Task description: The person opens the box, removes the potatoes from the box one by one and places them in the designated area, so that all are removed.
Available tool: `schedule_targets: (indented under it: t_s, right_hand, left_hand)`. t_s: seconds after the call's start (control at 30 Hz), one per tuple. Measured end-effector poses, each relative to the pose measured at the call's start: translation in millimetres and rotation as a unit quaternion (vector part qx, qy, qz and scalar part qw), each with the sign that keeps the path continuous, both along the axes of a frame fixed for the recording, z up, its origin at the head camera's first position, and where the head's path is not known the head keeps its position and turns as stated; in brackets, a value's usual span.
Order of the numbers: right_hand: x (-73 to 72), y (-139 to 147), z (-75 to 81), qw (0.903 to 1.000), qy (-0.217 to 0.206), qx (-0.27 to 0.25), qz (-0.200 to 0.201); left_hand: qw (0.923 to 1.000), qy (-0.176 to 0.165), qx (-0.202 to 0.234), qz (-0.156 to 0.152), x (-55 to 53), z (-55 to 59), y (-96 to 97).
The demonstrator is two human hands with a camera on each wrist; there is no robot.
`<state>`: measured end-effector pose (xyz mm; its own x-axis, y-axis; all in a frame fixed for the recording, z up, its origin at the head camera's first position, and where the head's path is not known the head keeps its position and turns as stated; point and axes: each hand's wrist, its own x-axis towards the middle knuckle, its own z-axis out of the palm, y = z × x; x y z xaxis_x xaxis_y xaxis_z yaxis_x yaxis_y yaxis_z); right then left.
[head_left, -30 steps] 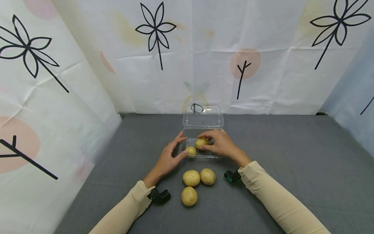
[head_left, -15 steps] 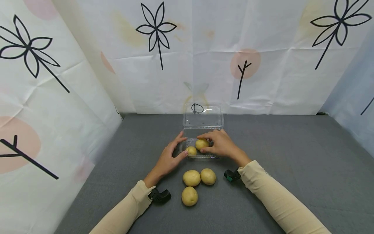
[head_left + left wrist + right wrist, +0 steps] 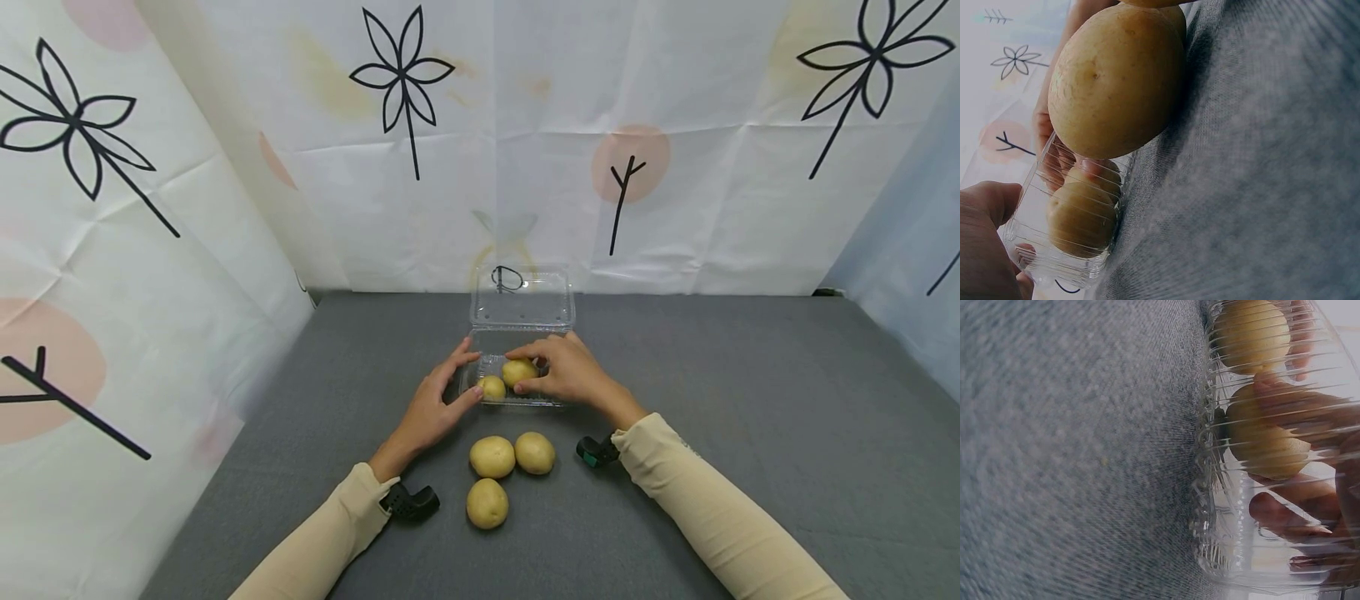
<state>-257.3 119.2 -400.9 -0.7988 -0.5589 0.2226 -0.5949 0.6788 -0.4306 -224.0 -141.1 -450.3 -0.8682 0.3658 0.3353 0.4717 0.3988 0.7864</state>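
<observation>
My right hand (image 3: 570, 368) has its thumb and fingers curled round a yellow potato (image 3: 519, 372), and that potato is inside a clear plastic box (image 3: 531, 397). A smaller-looking potato (image 3: 492, 388) sits in the box too, just to the left of it. My left hand (image 3: 435, 407) is at the left side of the box, with its fingers spread and mostly straight. I can't quite tell if my left thumb touches the smaller-looking potato or only the plastic. The lid (image 3: 522, 300) stands up open at the back. On the gray table (image 3: 712, 417), between me and the box, are a left potato (image 3: 492, 457) and a right potato (image 3: 535, 453), side by side. A third potato (image 3: 487, 503) lies nearest me, just below the left one.
</observation>
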Motion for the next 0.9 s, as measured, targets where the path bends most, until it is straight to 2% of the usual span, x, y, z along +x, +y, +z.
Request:
schedule_targets:
  t_s: [0.5,0.9]
  right_hand:
    - [-0.2,0.8,-0.1,0.9998,0.0,-0.016,0.008]
    - [0.4,4.3,-0.1,0.9972,0.001,-0.062,0.04]
  left_hand:
    - [1.0,0.0,-0.005,0.006,-0.6,-0.7,-0.2]
    - [1.0,-0.008,0.001,0.004,0.3,-0.3,0.3]
